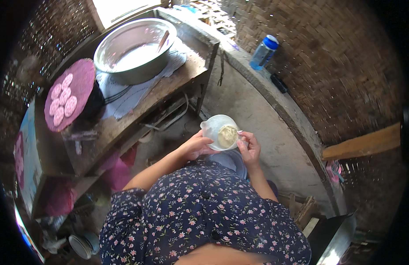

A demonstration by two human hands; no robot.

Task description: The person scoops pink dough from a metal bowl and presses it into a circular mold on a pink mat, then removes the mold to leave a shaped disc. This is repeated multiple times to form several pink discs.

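Note:
A translucent plastic cup with a spout is tilted before me, and a pale, cream-coloured powder or flour-like mass lies inside it. My left hand holds the cup at its lower left side. On the right, my right hand grips its rim or handle with thumb and fingers; which of the two is not clear. Just beneath the cup, a round, clear plastic container shows partly, hidden by the cup and my shirt.
A large metal basin stands on a cloth on the wooden table. Left of it, a round pink tray bears several pink patterned discs. A blue-capped bottle and a black object rest on the right-hand wall ledge.

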